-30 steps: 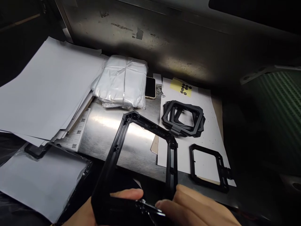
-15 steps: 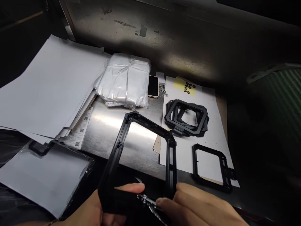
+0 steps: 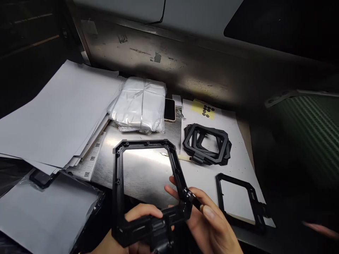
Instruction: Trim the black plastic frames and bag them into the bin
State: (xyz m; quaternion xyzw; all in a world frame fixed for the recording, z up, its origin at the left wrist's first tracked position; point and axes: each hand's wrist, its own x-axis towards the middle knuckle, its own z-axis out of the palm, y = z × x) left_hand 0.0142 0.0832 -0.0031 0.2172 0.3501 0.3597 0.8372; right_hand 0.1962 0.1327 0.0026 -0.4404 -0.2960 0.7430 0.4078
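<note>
the person's left hand (image 3: 139, 220) closes around the lower bar of a black plastic frame (image 3: 118, 183), its thumb pressed over the bar. the right hand (image 3: 209, 222) pinches the frame's lower right corner between spread fingers. the frame is held up and tilted above the steel tabletop (image 3: 103, 165), near its front edge. just beyond it, a stack of black frames (image 3: 206, 139) lies on a white sheet (image 3: 238, 169), with a single black frame (image 3: 239, 201) beside the stack. further back are a bagged white pack (image 3: 139, 106), a phone (image 3: 169, 109) and a yellow note with black round stickers (image 3: 205, 109). to the left, loose white paper (image 3: 53, 120) partly covers a strip of qr-code labels (image 3: 90, 162).
</note>
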